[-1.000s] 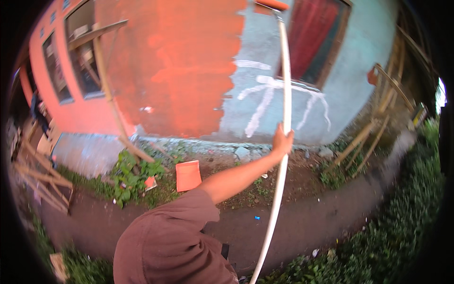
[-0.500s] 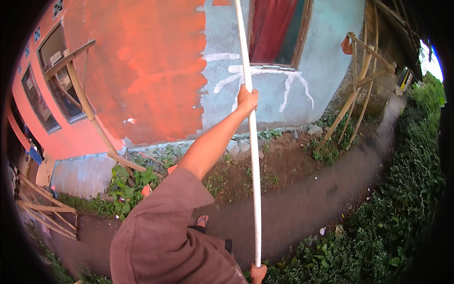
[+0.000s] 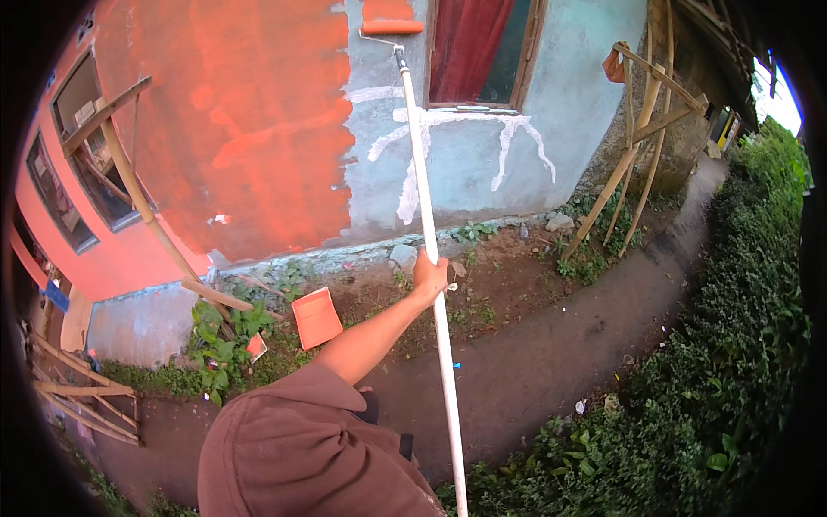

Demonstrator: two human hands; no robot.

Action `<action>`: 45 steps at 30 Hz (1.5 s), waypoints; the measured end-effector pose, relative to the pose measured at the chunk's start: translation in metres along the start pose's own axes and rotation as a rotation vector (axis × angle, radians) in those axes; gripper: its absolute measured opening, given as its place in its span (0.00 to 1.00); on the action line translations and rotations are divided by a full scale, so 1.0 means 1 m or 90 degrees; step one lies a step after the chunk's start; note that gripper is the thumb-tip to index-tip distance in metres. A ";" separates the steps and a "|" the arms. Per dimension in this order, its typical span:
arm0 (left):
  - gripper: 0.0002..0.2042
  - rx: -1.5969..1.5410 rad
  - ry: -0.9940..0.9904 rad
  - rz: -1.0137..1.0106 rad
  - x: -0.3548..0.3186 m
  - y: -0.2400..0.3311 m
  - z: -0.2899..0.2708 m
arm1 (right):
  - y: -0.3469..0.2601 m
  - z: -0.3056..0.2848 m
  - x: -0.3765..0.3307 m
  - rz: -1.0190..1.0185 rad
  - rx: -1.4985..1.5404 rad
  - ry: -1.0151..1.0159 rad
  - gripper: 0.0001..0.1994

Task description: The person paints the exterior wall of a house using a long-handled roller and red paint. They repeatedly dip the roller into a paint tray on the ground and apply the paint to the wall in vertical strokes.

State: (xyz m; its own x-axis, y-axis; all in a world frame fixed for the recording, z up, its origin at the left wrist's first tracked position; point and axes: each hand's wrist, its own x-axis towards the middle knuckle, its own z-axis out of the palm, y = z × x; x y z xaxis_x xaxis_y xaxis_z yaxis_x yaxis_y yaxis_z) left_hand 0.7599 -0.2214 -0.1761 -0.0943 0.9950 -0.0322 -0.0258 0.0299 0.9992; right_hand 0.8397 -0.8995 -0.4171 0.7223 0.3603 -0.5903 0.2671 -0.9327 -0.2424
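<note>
While the left hand stays clenched round the white pole, the roller has dropped into view at 12 o'clock; right hand unseen.

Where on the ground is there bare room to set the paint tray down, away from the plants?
The dirt path is bare between the hedge and the soil strip below the wall. It is crowded by the orange paint tray, with weeds and wooden poles. The left hand grips the roller pole.
</note>
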 end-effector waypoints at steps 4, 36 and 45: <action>0.11 -0.033 -0.026 -0.022 -0.017 0.004 0.000 | 0.002 -0.008 0.002 0.000 0.011 -0.029 0.21; 0.18 0.130 0.104 0.336 0.215 0.311 0.034 | -0.302 -0.107 0.087 -0.390 0.403 -0.130 0.22; 0.17 0.155 0.073 0.184 0.133 0.155 0.034 | -0.154 -0.091 0.056 -0.227 0.297 -0.186 0.23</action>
State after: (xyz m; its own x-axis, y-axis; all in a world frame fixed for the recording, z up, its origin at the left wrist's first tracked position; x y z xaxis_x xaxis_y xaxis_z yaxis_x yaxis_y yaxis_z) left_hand 0.7776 -0.0807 -0.0249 -0.1733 0.9493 0.2624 0.2536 -0.2144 0.9432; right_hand 0.8973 -0.7378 -0.3427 0.4198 0.6977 -0.5805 0.1057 -0.6728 -0.7322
